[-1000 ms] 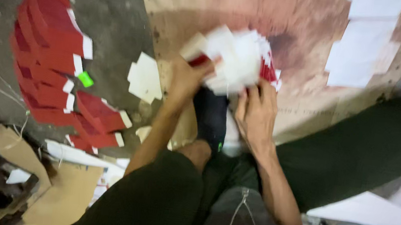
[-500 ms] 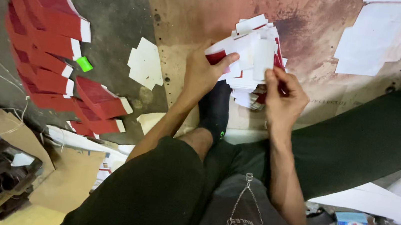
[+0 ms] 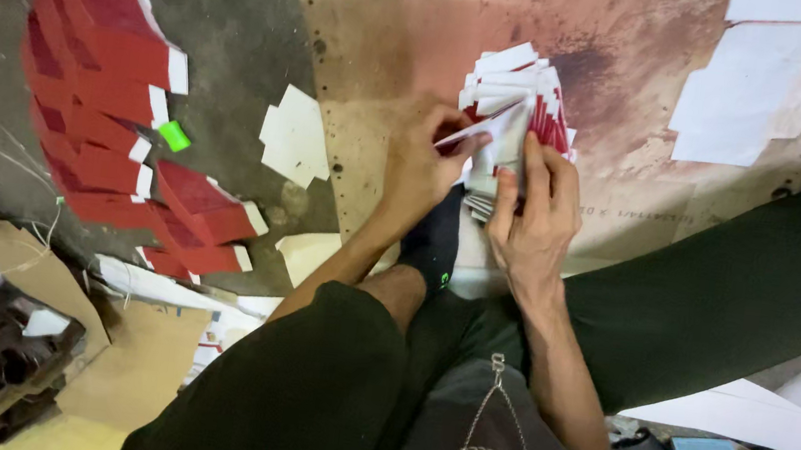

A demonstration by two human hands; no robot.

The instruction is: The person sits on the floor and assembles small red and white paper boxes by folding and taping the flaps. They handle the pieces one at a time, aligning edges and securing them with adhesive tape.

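You have a single view here, from the camera on your head, tilted steeply down over your own lap toward the floor (image 3: 242,26). It sits close: your dark-clothed legs (image 3: 301,395) fill the lower half of the frame, and your forearms run up from the bottom edge toward the centre. Take the brown board (image 3: 642,42) on the floor as your landmark; it lies ahead of your knees and fills the upper right. Left of the board the lens takes in bare grey floor. No second view overlaps this one.
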